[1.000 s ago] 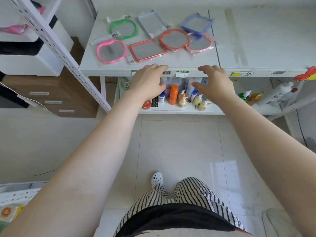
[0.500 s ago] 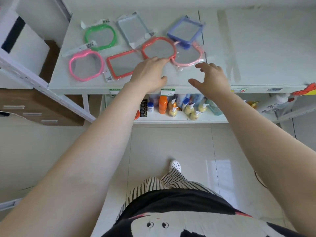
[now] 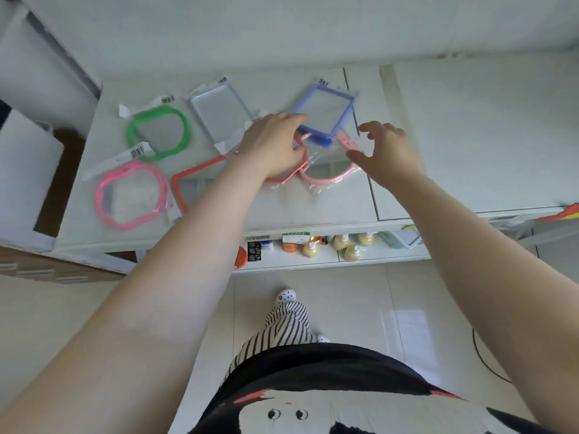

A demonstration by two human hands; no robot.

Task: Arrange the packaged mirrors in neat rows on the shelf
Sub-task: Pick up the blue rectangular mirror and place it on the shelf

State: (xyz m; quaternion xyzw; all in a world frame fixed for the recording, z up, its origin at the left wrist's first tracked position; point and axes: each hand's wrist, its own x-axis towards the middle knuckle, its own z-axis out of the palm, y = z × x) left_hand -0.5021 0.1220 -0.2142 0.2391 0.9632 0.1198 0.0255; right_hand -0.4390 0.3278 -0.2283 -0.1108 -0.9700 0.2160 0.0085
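Both hands up over the white shelf, top tier. Left hand lies palm-down on the round coral-red mirror, fingers fairly straight and reaching to the near-left edge of the blue square mirror — whether they grip anything, cannot tell. Right hand hovers just right of the blue one, fingers loosely curled and spread, thumb apart, holding nothing, above the pale pink round mirror in its crinkled clear bag. Blue mirror overlaps the pink one's far edge. Left side of the shelf: green round mirror at back, hot-pink round mirror in front of it, clear rectangular mirror between green and blue, red rectangular mirror partly under the left forearm. All packaged, lying flat, loosely scattered — not in rows. Lower shelf holds pump bottles.
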